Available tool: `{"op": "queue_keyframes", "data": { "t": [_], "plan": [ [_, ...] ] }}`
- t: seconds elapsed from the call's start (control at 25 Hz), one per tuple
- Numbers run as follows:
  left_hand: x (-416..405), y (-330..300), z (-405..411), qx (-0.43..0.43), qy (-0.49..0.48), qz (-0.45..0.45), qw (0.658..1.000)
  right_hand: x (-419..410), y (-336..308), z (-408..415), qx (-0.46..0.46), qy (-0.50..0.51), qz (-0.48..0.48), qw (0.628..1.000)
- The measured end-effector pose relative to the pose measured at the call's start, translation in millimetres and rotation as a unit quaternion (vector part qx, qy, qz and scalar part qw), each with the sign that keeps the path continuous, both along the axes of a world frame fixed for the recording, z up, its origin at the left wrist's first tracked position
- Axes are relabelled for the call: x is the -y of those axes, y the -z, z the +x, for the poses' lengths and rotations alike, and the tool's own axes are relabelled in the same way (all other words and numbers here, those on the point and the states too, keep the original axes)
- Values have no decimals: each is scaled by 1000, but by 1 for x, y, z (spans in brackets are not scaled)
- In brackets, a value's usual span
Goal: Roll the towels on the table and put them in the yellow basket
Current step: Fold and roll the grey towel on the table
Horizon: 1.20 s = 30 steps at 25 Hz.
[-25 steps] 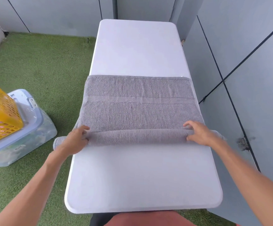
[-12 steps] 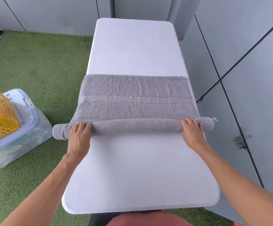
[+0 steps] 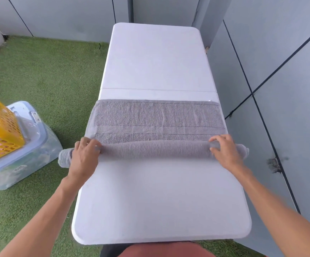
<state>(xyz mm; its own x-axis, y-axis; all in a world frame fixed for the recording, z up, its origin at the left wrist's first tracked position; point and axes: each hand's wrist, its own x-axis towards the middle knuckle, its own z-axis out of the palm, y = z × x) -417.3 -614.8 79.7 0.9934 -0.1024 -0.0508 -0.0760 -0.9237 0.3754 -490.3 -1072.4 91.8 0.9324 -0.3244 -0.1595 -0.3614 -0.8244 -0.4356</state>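
A grey towel (image 3: 157,117) lies across the white table (image 3: 157,197), its near part wound into a long roll (image 3: 156,150) that overhangs both table sides. My left hand (image 3: 84,156) sits on the roll's left end, fingers curled over its far side. At the right end my right hand (image 3: 224,151) grips the roll the same way. The yellow basket (image 3: 0,130) stands at the left edge of view, partly cut off.
The basket rests on a clear plastic lidded box (image 3: 33,143) on green artificial turf (image 3: 54,75) left of the table. Grey panel walls (image 3: 280,80) run close along the table's right side and behind it.
The roll has moved farther away across the towel and grown thicker, so less flat towel is left. Both hands went from flat on the roll to fingers curled over it.
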Motion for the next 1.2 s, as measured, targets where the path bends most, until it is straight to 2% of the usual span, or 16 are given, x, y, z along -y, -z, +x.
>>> {"op": "queue_keyframes", "data": {
  "t": [0.04,0.12,0.2,0.28,0.4,0.52,0.64,0.72,0.76,0.8,0.88,0.92,1.04,1.2],
  "plan": [
    [4,3,-7,52,13,29,998,-7,4,-7,42,-3,-73,996],
    [12,14,-28,70,63,62,994,-16,18,-26,57,-51,-203,976],
    [13,26,-39,37,98,96,990,-18,27,-33,3,-95,-254,963],
    [13,29,-25,32,110,113,987,-15,31,-23,-21,-97,-257,961],
    [19,17,-2,-7,90,101,991,-12,23,-7,-45,-95,-247,963],
    [16,8,-3,-61,90,83,991,-3,11,-12,-124,-123,-199,964],
    [5,-2,-10,-198,125,44,971,12,-13,-23,-253,-149,-76,953],
    [-2,-5,-2,-242,84,-49,965,18,-20,-20,-249,-97,38,963],
    [-5,-4,1,-203,57,-86,974,19,-18,-18,-185,-61,63,979],
    [-4,-4,1,-130,38,-90,987,18,-14,-17,-97,-39,44,994],
    [0,2,-10,36,26,-19,999,6,-3,-23,35,-23,-64,997],
    [4,7,-19,89,32,7,995,-3,4,-29,60,-26,-120,991],
    [10,22,-47,115,87,8,990,-21,19,-49,22,-64,-194,979],
    [5,27,-29,32,140,28,989,-16,22,-33,-34,-93,-182,978]
  ]
}}
